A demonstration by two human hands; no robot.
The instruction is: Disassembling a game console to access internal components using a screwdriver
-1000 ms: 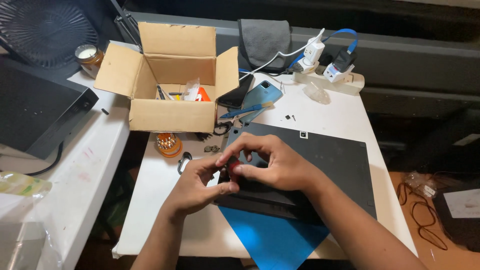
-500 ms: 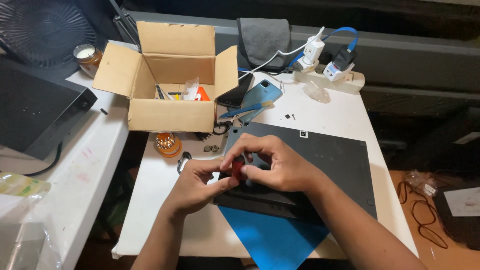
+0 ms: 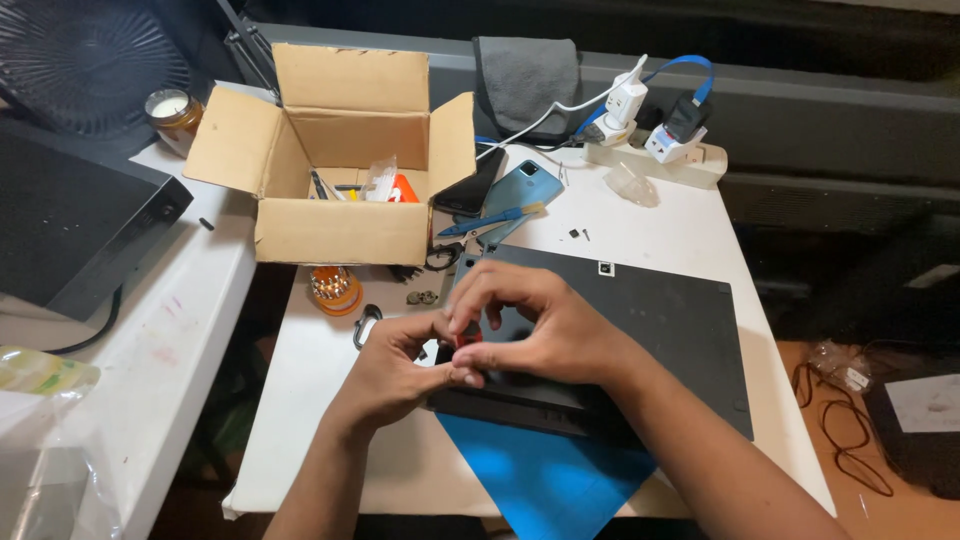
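Observation:
A black laptop (image 3: 650,330) lies bottom side up on the white table (image 3: 690,215), over a blue mat (image 3: 545,480). Both hands meet at its near left corner. My right hand (image 3: 540,325) pinches a small red-handled tool (image 3: 468,338) upright against the laptop's edge. My left hand (image 3: 400,370) curls beside it, its fingertips touching the tool and the laptop's corner. The tool's tip is hidden by my fingers.
An open cardboard box (image 3: 340,150) with small tools stands at the back left. Near it lie an orange screwdriver-bit holder (image 3: 335,290), blue tweezers (image 3: 480,222), two phones (image 3: 505,190), loose screws (image 3: 580,235) and a power strip (image 3: 650,150). A black device (image 3: 70,225) sits on the left table.
My hands have stayed at the laptop's corner; the fingers shifted slightly and the red tool now shows more clearly between them.

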